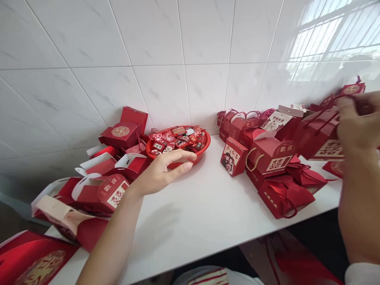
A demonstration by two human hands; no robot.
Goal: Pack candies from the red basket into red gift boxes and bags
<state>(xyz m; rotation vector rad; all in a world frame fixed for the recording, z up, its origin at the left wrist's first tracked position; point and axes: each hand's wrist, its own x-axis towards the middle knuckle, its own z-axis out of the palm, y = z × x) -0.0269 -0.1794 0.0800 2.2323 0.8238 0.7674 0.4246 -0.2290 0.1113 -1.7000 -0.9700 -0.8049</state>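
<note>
My left hand (166, 170) hovers above the white table, just in front of a red basin (207, 144) heaped with wrapped sweets (178, 138). Its fingers are extended and it holds nothing. At the right edge, my right hand (358, 118) is closed on the cord handle of a red gift box (320, 136), which hangs beside other closed boxes. A red box with a cartoon couple (234, 157) stands upright between the basin and the right-hand pile.
Several open red boxes (99, 162) crowd the left side of the white table (190, 221). Closed red boxes with cords (271, 154) are stacked at the right. A tiled wall (204, 35) rises behind. Red bags (293, 257) show below the front edge.
</note>
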